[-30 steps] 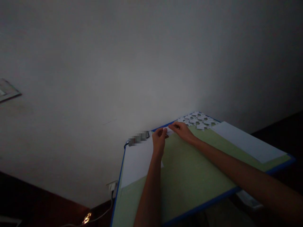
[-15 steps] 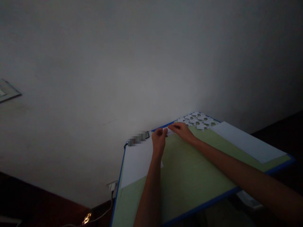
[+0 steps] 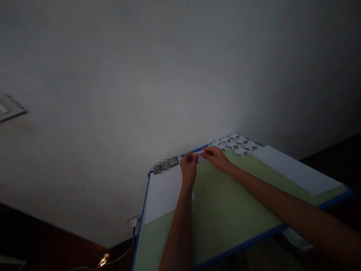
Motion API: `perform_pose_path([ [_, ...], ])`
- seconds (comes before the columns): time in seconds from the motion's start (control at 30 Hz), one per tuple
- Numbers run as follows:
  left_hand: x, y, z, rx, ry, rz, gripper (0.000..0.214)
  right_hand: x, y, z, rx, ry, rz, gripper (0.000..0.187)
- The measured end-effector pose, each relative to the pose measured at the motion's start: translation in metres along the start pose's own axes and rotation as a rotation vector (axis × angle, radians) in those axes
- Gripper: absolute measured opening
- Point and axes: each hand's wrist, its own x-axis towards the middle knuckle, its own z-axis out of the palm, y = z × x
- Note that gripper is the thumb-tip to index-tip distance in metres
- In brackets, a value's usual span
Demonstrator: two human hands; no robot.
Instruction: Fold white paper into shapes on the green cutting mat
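My left hand (image 3: 188,167) and my right hand (image 3: 216,157) meet at the far edge of a green table (image 3: 225,210) with a blue rim. Both pinch a small white piece of paper (image 3: 199,156) between their fingertips, just above the tabletop. A pile of several small folded white paper shapes (image 3: 236,143) lies at the far corner, right of my right hand. A white sheet (image 3: 163,194) lies under and left of my left wrist.
A second white sheet (image 3: 296,171) lies along the table's right edge. A small dark object (image 3: 166,164) sits at the far left corner. A pale wall fills the background. On the dark floor at the left are a wall socket (image 3: 133,222) and a cable.
The small paper has been lifted slightly and folded tighter between the fingertips. Both hands stay in nearly the same place.
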Motion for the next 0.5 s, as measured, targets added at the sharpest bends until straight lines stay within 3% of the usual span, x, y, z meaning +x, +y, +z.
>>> perform_pose_path([
  [0.27,0.002,0.001,-0.004,-0.02,0.014,-0.055,0.035,0.0,0.006,0.004,-0.074,0.054,-0.007,0.033],
  [0.5,-0.001,-0.003,-0.002,0.129,0.026,-0.045,0.019,0.0,0.013,0.003,-0.008,0.047,0.088,0.039],
])
